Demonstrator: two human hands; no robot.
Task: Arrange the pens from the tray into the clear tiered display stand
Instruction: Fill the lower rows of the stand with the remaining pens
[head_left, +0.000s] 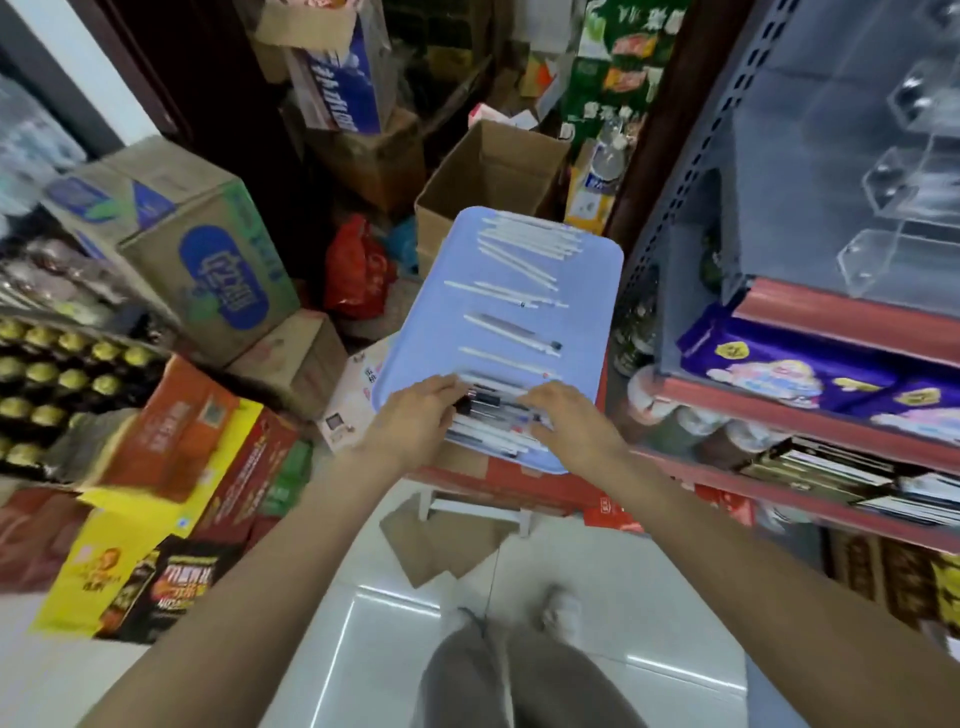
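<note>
Pens (493, 410) lie crosswise on a pale blue tray (597, 270), which sits on a red box/stool in front of the person, left of the shelving. Near end holds a tight bunch of dark-capped pens; farther up are scattered thin white sticks, prob. pens or refills, w/ a thicker bundle at the far end.

Step in hand, as I judge it: gathering the first batch off the tray. Left hand (415, 415) rests on the left ends of the near bunch, fingers curled down over them; right hand (566, 410) covers the right ends the same way. Both look to be squeezing the bunch together from either side, but motion blur is heavy, so whether either hand truly grips or only presses on top I can't say for sure.

Clear tiered display stand (898, 171) sits on the upper grey shelf at right, well apart from the tray and higher up. No pens visible in it, so the task is at its start.

Next move prob. calls for closing both hands round the bunch, lifting it level so nothing slides out, then swinging right and up to the stand.

Materials: pens are slim, smooth plastic cylinders, apt to roll. Tray is smooth plastic, rounded corners, low raised rim. Stand is glossy transparent acrylic w/ stepped angular pockets; edges are hard to read against the shelf.
</note>
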